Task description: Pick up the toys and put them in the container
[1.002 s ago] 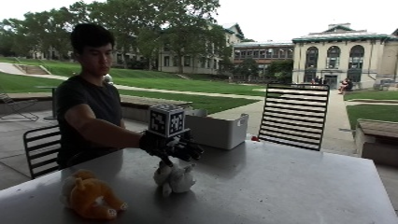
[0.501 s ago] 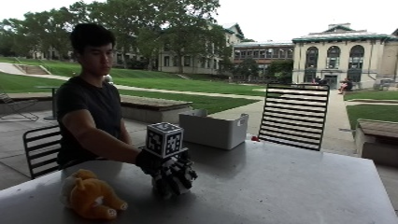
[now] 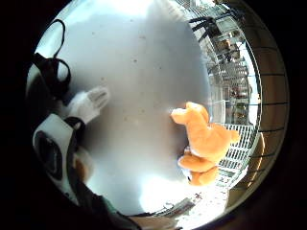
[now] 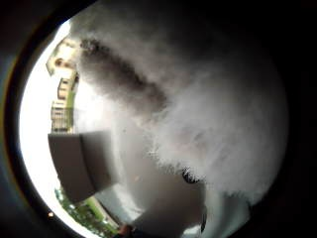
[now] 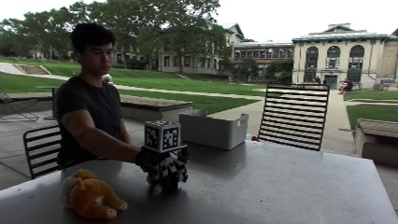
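My gloved right hand (image 5: 159, 162) is down on a white-grey plush toy (image 5: 168, 178) that stands on the metal table (image 5: 280, 186), its fingers curled round the toy's top. The toy's fluffy fur (image 4: 208, 109) fills the thumb side palm view, and one white paw (image 3: 89, 102) shows beside the palm. An orange plush toy (image 5: 91, 196) lies on the table near its front left edge, apart from the hand; it also shows as the orange plush toy (image 3: 206, 141). The pale open container (image 5: 213, 129) stands at the table's far edge, behind the hand; the thumb side palm view shows the container (image 4: 81, 166) too.
A black slatted chair (image 5: 294, 115) stands behind the table at the right of the container, and another chair (image 5: 42, 148) is behind the person. Bare tabletop (image 3: 144, 72) stretches between the two toys and towards the right.
The hand has come down from above the white toy onto it, and its fingers have closed round it. The orange toy and the container have not moved.
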{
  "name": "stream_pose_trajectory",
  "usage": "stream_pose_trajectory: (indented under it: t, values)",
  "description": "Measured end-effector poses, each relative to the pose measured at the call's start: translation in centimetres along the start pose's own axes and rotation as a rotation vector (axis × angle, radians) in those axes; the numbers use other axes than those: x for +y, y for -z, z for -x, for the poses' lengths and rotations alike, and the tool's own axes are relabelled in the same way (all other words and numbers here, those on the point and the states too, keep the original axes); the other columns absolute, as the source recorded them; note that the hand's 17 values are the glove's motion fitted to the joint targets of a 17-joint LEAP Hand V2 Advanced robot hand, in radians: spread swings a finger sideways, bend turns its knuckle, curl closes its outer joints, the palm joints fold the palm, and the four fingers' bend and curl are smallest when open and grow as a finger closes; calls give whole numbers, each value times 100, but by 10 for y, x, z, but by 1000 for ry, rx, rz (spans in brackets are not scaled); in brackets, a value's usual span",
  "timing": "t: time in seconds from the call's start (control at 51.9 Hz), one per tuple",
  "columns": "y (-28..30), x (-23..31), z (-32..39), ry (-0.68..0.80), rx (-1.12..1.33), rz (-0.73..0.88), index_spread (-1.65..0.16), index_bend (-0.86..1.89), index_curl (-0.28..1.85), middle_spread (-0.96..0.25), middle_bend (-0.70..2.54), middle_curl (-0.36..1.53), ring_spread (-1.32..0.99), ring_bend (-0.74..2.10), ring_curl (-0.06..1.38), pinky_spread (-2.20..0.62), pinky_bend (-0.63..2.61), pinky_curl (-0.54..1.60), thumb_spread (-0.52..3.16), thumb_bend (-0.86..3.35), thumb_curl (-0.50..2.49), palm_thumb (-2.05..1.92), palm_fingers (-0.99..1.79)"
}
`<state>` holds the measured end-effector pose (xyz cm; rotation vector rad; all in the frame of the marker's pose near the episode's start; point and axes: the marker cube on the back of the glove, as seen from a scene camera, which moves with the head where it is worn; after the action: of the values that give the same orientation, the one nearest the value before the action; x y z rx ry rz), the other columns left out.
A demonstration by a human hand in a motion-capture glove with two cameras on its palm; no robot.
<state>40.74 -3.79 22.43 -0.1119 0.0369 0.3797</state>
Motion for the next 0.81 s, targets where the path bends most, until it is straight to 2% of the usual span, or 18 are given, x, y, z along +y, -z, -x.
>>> stream_pose_trajectory:
  t: [0.135, 0.154, 0.173, 0.251, 0.385, 0.424, 0.443, 0.617, 0.809]
  values:
    - [1, 4, 0, -26, 35, 45, -19, 54, 53, -31, 83, 61, -38, 112, 49, -49, 63, 30, 84, 48, 64, 104, 143]
    - [2, 4, -1, -27, 36, 52, -18, 67, 58, -31, 93, 64, -40, 83, 41, -49, 70, 32, 88, 52, 65, 106, 130]
    - [3, 3, -2, -27, 35, 61, -17, 70, 58, -31, 95, 64, -40, 82, 43, -50, 70, 32, 89, 54, 66, 107, 129]
    - [7, 2, -4, -28, 28, 84, -13, 79, 62, -29, 93, 62, -40, 97, 45, -52, 63, 31, 99, 62, 68, 109, 142]
    - [30, 7, 9, -54, -18, 68, -7, 84, 65, -28, 99, 62, -38, 105, 46, -51, 60, 32, 102, 65, 72, 103, 134]
    - [41, 9, 16, -59, -40, 55, -5, 88, 67, -28, 106, 63, -41, 89, 42, -49, 65, 34, 97, 59, 72, 96, 122]
    - [48, 10, 19, -61, -51, 47, -6, 79, 64, -28, 101, 62, -40, 109, 49, -48, 63, 34, 91, 50, 72, 84, 129]
    - [126, 21, 59, -40, -85, -17, -14, 65, 64, -31, 86, 58, -41, 112, 50, -46, 87, 42, 73, 32, 77, 62, 109]
    - [202, 22, 90, 31, -45, -134, -21, 55, 66, -36, 77, 58, -42, 111, 50, -44, 93, 44, 66, 28, 84, 57, 105]
